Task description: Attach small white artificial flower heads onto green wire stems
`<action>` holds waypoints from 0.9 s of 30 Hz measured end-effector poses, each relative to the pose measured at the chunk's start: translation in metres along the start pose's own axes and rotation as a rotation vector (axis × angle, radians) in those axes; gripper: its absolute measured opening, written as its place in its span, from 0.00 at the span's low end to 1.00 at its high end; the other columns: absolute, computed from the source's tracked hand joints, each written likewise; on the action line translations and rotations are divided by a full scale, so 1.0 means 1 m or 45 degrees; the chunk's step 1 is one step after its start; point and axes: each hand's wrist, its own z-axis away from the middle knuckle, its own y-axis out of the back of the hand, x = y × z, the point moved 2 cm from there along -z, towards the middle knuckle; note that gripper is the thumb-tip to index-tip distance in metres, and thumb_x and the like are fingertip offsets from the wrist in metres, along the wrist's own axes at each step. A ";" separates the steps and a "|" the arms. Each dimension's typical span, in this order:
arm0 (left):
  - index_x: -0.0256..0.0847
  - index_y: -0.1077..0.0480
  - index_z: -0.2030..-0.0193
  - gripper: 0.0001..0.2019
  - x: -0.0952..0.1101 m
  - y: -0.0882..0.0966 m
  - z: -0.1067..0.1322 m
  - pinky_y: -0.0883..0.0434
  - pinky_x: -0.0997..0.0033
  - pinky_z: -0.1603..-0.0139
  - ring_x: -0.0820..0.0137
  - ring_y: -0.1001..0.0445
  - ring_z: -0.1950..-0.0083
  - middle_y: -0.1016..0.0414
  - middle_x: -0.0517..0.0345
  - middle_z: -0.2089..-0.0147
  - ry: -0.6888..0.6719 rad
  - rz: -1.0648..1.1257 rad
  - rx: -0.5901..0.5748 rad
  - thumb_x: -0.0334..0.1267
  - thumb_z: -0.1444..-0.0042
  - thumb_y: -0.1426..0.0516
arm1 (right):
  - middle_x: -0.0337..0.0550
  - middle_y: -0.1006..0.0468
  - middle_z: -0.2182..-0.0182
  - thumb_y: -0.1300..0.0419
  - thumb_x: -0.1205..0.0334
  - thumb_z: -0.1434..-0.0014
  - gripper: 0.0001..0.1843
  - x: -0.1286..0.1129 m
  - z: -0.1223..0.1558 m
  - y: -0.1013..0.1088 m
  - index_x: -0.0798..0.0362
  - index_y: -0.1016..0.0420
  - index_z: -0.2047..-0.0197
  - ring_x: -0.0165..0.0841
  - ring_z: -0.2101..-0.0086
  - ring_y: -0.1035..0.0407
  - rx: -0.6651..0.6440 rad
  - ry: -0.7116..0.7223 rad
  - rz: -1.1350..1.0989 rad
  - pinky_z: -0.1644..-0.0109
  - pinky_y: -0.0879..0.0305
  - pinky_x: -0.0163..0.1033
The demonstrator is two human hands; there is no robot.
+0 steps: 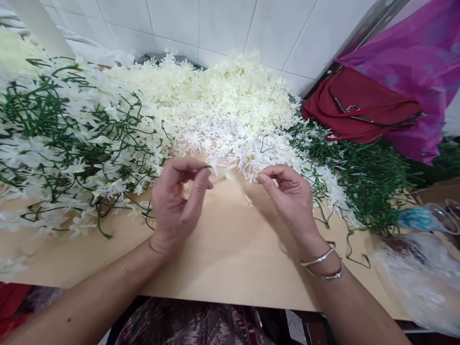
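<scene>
At the far left, a heap of green stems with white flowers (72, 139) sprawls over the wooden table (223, 258), reaching almost to its near edge. Just to the right of it, the left hand (176, 201) is raised above the bare wood, thumb and forefinger pressed together on a small flower (220, 175), whose short green stalk shows at the fingertips; the bloom is blurred. It hangs in the air between the two hands, closer to the left one. Behind it lies a big pile of loose white and cream blossoms (233, 100), heaped against the tiled wall. One stray petal (247, 200) lies on the table between the hands. The right hand (289, 191) hovers at the near edge of the pile with fingers curled and thumb close to the forefinger; I cannot tell whether it pinches anything. Two bangles (323, 262) ring its wrist. Further right lie bare green stems (370, 177), with a red bag (359, 105) and purple cloth (413, 57) behind, and a clear plastic bag (420, 278) nearest.
</scene>
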 end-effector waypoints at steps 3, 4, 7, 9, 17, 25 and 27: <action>0.50 0.31 0.50 0.06 0.010 0.013 -0.008 0.21 0.59 0.51 0.66 0.19 0.52 0.24 0.57 0.48 -0.110 -0.142 0.302 0.42 0.31 0.40 | 0.39 0.19 0.70 0.32 0.60 0.38 0.06 0.005 -0.003 0.005 0.50 0.21 0.67 0.35 0.67 0.27 -0.061 0.043 0.159 0.56 0.31 0.43; 0.52 0.31 0.48 0.08 0.013 0.017 -0.009 0.22 0.54 0.46 0.62 0.21 0.44 0.26 0.57 0.43 -0.145 -0.228 0.373 0.43 0.31 0.40 | 0.39 0.20 0.71 0.33 0.60 0.38 0.06 0.006 -0.003 0.004 0.50 0.22 0.67 0.35 0.67 0.28 -0.107 0.049 0.195 0.58 0.31 0.42; 0.60 0.33 0.39 0.17 0.017 0.025 -0.010 0.29 0.41 0.34 0.52 0.39 0.24 0.38 0.64 0.28 -0.209 -0.506 0.504 0.44 0.33 0.39 | 0.39 0.21 0.71 0.34 0.61 0.38 0.07 0.007 0.000 0.000 0.50 0.23 0.69 0.34 0.68 0.29 -0.227 0.052 0.313 0.61 0.33 0.41; 0.63 0.35 0.34 0.23 0.015 0.027 -0.010 0.35 0.36 0.29 0.49 0.48 0.20 0.43 0.67 0.25 -0.229 -0.605 0.514 0.44 0.34 0.39 | 0.40 0.22 0.71 0.35 0.61 0.38 0.07 0.008 0.002 -0.002 0.50 0.24 0.69 0.34 0.69 0.30 -0.249 0.054 0.414 0.62 0.35 0.41; 0.49 0.44 0.27 0.34 -0.012 0.018 -0.017 0.36 0.48 0.25 0.54 0.35 0.26 0.40 0.44 0.24 -0.077 -0.155 0.187 0.43 0.35 0.35 | 0.45 0.22 0.64 0.33 0.61 0.38 0.07 0.021 -0.001 -0.002 0.52 0.20 0.56 0.37 0.66 0.30 -0.193 0.017 0.745 0.60 0.35 0.44; 0.49 0.43 0.25 0.42 -0.007 0.055 -0.042 0.20 0.59 0.46 0.59 0.18 0.46 0.17 0.44 0.44 0.174 -0.247 -0.070 0.51 0.41 0.31 | 0.45 0.21 0.65 0.40 0.69 0.36 0.07 0.019 -0.003 -0.002 0.50 0.21 0.64 0.38 0.64 0.27 -0.185 0.094 0.672 0.59 0.34 0.44; 0.55 0.30 0.32 0.35 -0.001 0.072 -0.045 0.19 0.59 0.50 0.62 0.16 0.54 0.15 0.52 0.44 0.181 -0.520 -0.237 0.54 0.45 0.30 | 0.46 0.21 0.63 0.40 0.68 0.35 0.07 0.018 -0.002 0.000 0.50 0.21 0.63 0.39 0.63 0.27 -0.126 0.135 0.600 0.58 0.33 0.45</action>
